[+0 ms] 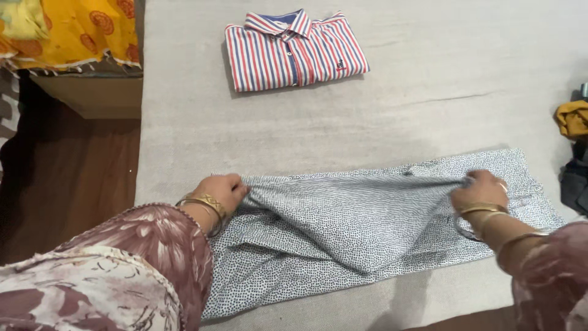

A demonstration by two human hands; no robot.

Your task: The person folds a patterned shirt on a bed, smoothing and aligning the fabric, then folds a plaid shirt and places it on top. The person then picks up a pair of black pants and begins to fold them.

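Both hands are down on the dotted shirt [367,227], which lies spread lengthwise across the near half of the grey bench [429,92], from about 7 o'clock round to 3 o'clock. The left hand [223,191] is closed on a pinch of the fabric at the 9 o'clock end, and the right hand [481,190] is closed on the same raised fold over at 3 o'clock, so the cloth hangs stretched in a shallow ridge between them. That ridge is the worry: the two grips look uneven, and if one hand pulls harder the fold is likely to come down skewed, with creases running diagonally through the middle. The layer beneath is already bunched near 7 o'clock, close to the left sleeve, and could get trapped under the fold. The near edge also sits close to the bench edge at 6 o'clock, so a tug that way could drag it off. Up at 12 o'clock the striped shirt [295,50] lies folded, well apart. A yellow cloth [572,117] sits at 3 o'clock, an orange printed one [73,27] at 10 o'clock.
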